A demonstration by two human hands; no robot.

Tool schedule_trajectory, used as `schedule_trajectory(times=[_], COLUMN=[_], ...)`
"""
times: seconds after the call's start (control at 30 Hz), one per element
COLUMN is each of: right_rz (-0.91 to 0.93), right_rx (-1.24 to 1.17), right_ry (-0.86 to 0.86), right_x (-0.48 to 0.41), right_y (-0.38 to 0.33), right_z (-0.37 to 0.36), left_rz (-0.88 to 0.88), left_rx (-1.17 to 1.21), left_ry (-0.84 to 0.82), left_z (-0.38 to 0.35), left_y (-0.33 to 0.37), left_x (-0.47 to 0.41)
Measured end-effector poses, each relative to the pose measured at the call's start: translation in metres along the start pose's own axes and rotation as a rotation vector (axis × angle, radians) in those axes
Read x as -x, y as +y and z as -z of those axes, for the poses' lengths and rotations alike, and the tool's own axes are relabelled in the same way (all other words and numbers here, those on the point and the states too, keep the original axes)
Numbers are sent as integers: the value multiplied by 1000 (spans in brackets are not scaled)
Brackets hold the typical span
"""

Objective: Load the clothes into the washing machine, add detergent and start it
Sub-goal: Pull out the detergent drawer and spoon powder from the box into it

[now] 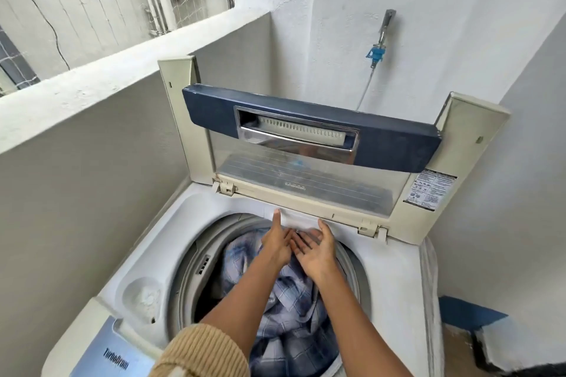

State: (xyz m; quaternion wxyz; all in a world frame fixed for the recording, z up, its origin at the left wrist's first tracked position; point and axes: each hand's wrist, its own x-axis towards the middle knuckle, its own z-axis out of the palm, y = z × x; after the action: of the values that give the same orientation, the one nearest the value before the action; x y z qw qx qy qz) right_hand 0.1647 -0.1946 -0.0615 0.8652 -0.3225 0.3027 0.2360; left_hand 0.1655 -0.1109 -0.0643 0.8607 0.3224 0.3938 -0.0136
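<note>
White-walled nook (pixel 413 24): blue plaid clothes (pixel 294 297) in washer drum (pixel 190 269), L hand (pixel 275 243) & R hand (pixel 317 251) flat, empty

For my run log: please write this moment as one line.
lid: open | clothes: in drum | left hand: open, over clothes | right hand: open, over clothes

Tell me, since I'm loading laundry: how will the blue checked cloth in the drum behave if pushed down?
Likely floppy: the blue-and-white checked cloth lies crumpled in folds inside the grey round drum. Probably light and compressible, so a push should sink it rather than slide it.
</note>
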Motion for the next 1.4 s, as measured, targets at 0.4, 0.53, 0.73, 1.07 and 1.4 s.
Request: schedule_trajectory(times=[0.4, 0.53, 0.73, 1.07, 1.4], right_rz=[29, 64, 72, 137, 144], right_rx=[130, 170, 184, 217, 252], right_ry=[-11, 1, 51, 200, 230], right_x=[-15, -19, -19, -14, 9], right_y=[6, 1, 8, 12, 39], right_z=[10, 15, 9, 4, 13], left_rz=[-100, -107, -154, -163, -74], left_rx=[-330, -385, -520, -683, -709], left_ry=[66, 71, 112, 141, 117], left_z=[8, 3, 8, 3, 36], left_y=[-4, -8, -4, 7, -1], left_x=[-26, -24, -27, -15, 2])
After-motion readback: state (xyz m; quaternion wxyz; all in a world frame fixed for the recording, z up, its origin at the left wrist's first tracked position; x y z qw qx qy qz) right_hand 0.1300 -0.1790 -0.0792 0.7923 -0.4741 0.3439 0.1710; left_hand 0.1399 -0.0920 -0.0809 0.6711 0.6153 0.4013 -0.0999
